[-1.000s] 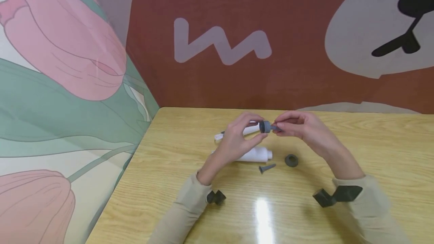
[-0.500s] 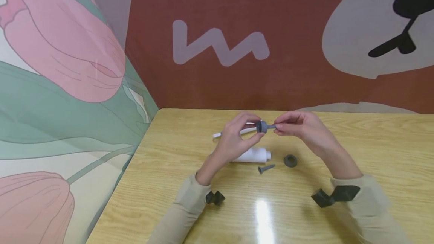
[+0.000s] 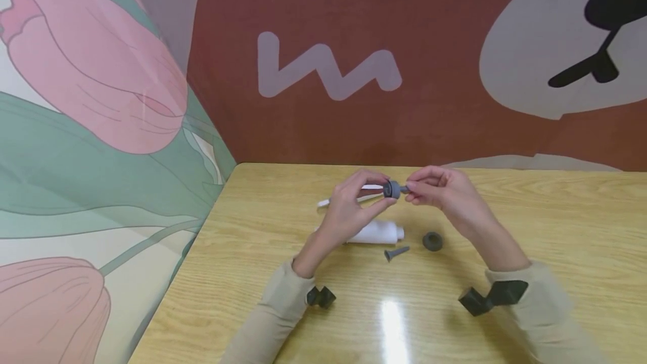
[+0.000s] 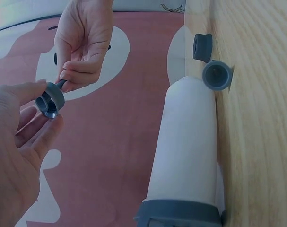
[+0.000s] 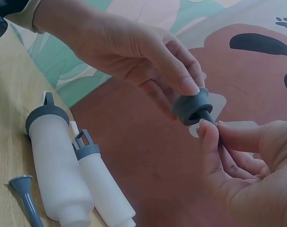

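Up off the table, my left hand (image 3: 347, 206) holds a grey screw-on ring cap (image 3: 391, 189) between thumb and fingers. My right hand (image 3: 450, 191) pinches the thin stem of a grey funnel-shaped nozzle (image 5: 207, 116). That stem sticks out of the cap on the right-hand side. In the left wrist view the cap (image 4: 50, 100) shows its hollow underside, with a grey rim inside it. How firmly the nozzle sits in the cap cannot be told. My right fingertips cover the end of the stem.
Below my hands lie a larger white bottle (image 5: 60, 163) and a slimmer one (image 5: 105, 184), both with grey looped ends. A second grey nozzle (image 3: 396, 253) and another grey ring cap (image 3: 432, 241) rest on the wooden table (image 3: 354, 319). A patterned wall stands behind.
The cap has shifted slightly left and turned a little in my left fingers. My right hand has moved slightly left and its fingers have shifted on the stem. The things on the table stay put.
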Demonstrator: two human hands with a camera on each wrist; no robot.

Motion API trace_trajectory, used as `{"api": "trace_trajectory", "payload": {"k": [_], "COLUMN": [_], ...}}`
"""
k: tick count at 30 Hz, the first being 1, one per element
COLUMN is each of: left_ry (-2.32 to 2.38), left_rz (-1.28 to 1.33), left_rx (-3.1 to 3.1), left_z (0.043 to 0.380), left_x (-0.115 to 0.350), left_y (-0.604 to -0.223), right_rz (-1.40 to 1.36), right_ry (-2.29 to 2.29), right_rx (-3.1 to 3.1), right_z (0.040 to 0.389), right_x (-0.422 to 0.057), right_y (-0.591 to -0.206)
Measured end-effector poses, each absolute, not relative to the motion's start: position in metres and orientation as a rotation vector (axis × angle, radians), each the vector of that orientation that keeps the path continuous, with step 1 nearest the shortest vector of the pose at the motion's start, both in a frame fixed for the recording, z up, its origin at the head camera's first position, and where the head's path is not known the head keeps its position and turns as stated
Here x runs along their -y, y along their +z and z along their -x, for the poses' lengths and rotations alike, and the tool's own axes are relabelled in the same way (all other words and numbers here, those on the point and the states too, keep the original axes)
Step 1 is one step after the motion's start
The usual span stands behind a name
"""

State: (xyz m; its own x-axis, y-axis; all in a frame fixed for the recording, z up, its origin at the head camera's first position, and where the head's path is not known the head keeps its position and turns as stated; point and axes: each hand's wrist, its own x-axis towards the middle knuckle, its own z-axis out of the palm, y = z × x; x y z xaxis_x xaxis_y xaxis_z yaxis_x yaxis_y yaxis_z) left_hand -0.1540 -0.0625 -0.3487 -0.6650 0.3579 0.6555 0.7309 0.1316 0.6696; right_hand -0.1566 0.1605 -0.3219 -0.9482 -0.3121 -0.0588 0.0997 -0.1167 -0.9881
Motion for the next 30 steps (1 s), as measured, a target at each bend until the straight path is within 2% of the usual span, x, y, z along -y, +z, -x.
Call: {"api": "trace_trajectory", "payload": {"k": [18,30], "left_ry": [-1.581,-1.429], "left_rz": [1.046,1.083], "left_rx": [2.05,2.05], "left_z": [0.152,0.154], "left_x": [0.063,0.063], "left_y": [-0.345,-0.346], "right_rz": [0.3,0.4], "right_ry": [-2.138,-2.084], "right_rx": [-1.822,-1.781], "right_z": [0.154,0.153], "right_x": [-0.157,-0.149], "right_y": [-0.325,-0.33]}}
